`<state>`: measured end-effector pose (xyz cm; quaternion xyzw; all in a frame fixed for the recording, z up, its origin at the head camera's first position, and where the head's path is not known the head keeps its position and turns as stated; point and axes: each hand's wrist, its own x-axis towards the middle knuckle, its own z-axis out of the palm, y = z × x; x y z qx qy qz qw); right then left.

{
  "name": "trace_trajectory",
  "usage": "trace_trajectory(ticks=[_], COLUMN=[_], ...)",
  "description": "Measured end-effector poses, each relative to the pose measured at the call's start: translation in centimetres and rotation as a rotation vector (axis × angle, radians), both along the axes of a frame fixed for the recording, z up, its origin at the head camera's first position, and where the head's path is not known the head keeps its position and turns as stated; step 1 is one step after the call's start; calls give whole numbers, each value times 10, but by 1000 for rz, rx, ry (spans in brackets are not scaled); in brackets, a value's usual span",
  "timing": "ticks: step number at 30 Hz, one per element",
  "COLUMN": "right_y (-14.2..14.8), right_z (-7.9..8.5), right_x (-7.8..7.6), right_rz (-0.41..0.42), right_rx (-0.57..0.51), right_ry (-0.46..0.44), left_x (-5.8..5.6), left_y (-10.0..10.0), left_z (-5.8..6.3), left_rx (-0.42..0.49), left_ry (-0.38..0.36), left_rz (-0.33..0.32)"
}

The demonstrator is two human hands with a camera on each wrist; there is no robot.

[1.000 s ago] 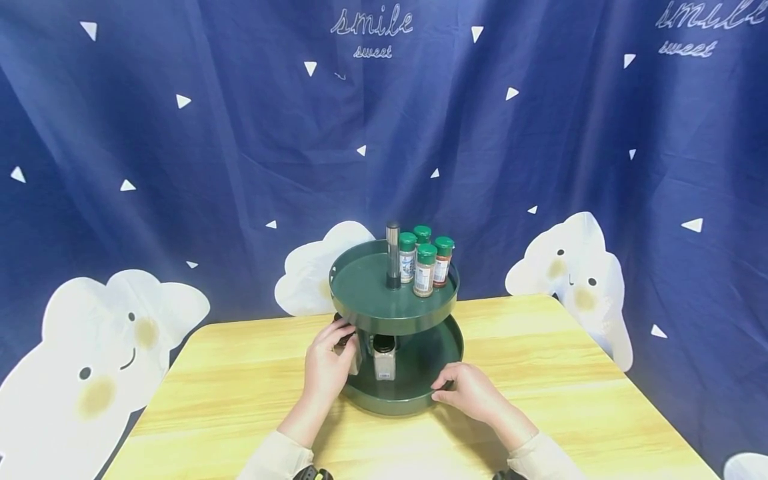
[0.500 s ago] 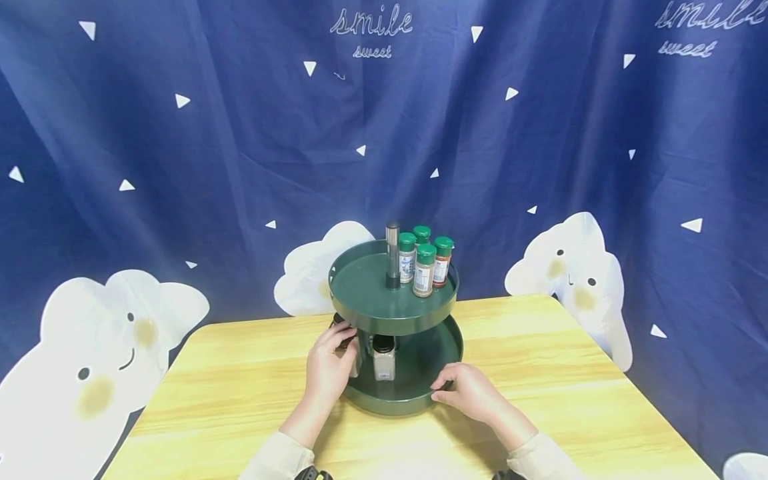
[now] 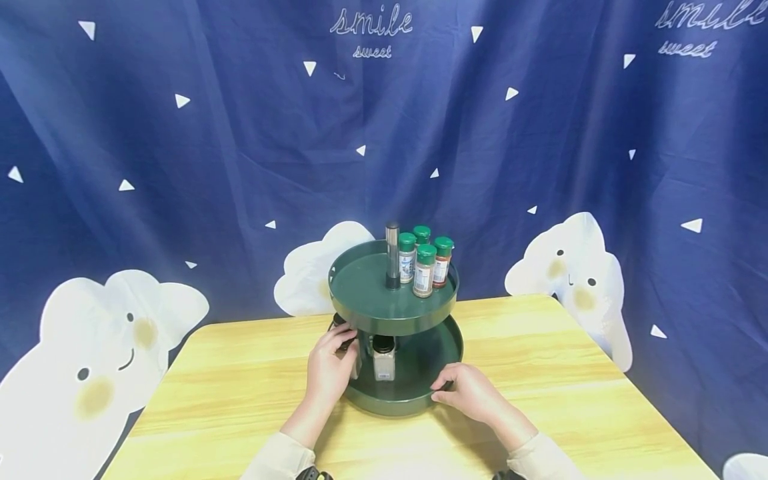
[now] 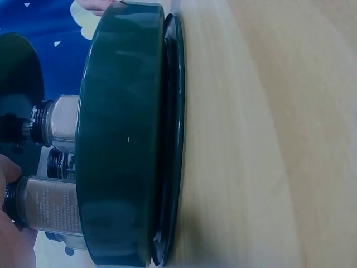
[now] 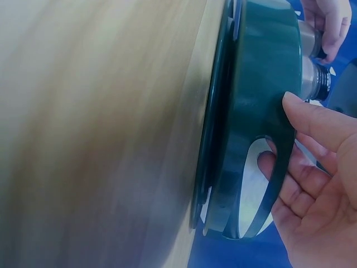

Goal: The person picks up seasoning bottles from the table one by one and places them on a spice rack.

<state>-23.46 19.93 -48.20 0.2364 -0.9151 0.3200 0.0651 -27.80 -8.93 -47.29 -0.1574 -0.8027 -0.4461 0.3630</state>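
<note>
A two-tier round green turntable stands on the table; its lower tray [image 3: 390,405] holds several square glass spice jars with black lids. My left hand [image 3: 327,365], at the tray's left side, grips one spice jar [image 4: 53,205] by its black lid, and the jar's base is hidden behind the tray wall. Just right of it stands another black-lidded jar [image 3: 385,365] with pale contents. My right hand [image 3: 473,395] pinches the lower tray's rim at the front right. In the right wrist view the thumb lies on that rim, beside an oval handle cutout [image 5: 254,184].
On the upper tray [image 3: 366,290], several green-capped spice bottles [image 3: 423,275] stand right of the metal centre post [image 3: 393,257]. This tray overhangs the lower one. The wooden table [image 3: 240,387] reaches back to a blue curtain [image 3: 270,133].
My left hand has shifted very slightly to the right and toward me, with the spice jar in it. The right hand and the turntable look unmoved.
</note>
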Motion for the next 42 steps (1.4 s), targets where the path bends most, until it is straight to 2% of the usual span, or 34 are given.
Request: trace_trajectory(ticks=[3,11,20,28,42], right_y=[0,1,0,0,0], right_z=[0,-4,-4,-3,-3], right_x=[0,-2,-1,-2,-2], right_rz=[-4,4,0,-12,-9], right_rx=[5,11,5,17,11], right_ry=[9,19,35,15,14], left_x=[-1,0,-1,-2,-3], left_y=[1,1,0,1,1], left_z=[-1,-1,-4,-7,-8], left_rx=[-4,-13,-24,-20,-36], left_ry=[4,-60,-45,-85,-78], left_rz=[6,32,31,26,31])
